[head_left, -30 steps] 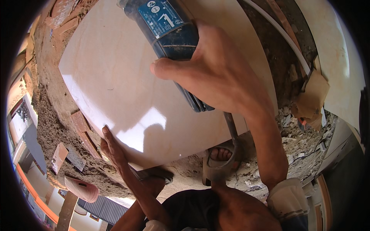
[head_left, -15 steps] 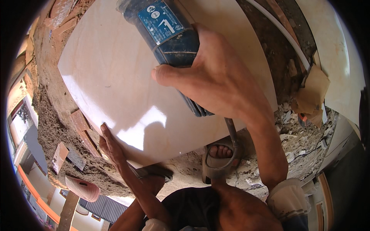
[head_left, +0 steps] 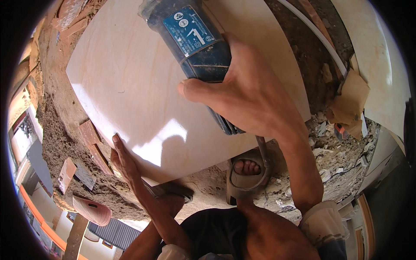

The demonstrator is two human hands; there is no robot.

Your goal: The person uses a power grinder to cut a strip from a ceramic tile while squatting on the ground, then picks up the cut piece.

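My right hand [head_left: 253,89] is wrapped round the body of a dusty dark-blue angle grinder [head_left: 188,32] with a blue label. The grinder is above a large cream floor tile [head_left: 130,65] with a glossy, faintly veined face. Its disc end cannot be made out at the top of the picture, and a dark cord [head_left: 263,151] runs from its rear end down past my foot. At the tile's near left edge lies my left hand [head_left: 125,160], fingers stretched along the rim, with some of them hidden.
Broken tile strips [head_left: 99,154] lie on dirt at the left, near a pinkish cap-like object [head_left: 92,211]. My sandalled foot [head_left: 246,171] is close to the tile's near edge. To the right are rubble [head_left: 329,160], torn cardboard [head_left: 351,97], a white pipe [head_left: 316,32] and another tile [head_left: 375,56].
My right hand and the grinder have moved slightly right and nearer to me. The left hand has shifted a little away from me along the tile edge.
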